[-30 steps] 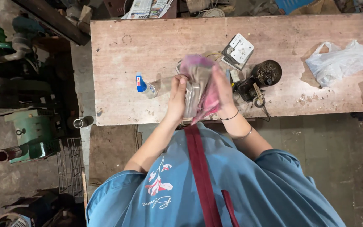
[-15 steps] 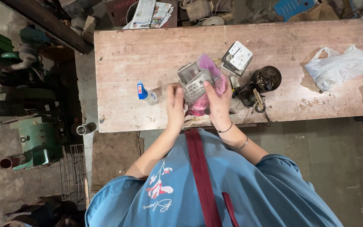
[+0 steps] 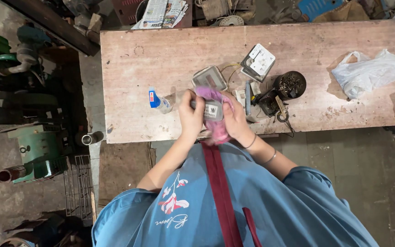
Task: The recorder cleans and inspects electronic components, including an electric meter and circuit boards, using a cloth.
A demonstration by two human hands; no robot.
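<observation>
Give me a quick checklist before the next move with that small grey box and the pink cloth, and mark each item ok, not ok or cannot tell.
1. Both hands on the small grey box: left hand and right hand grip it, ok.
2. Pink cloth wrapped around the box: ok.
3. Box held over the wooden bench: ok.
4. Plastic bottle lies apart from the left hand: ok.
5. Square meter and dark round can beyond the hands, untouched: ok.
6. Box surface clean: cannot tell.
</observation>
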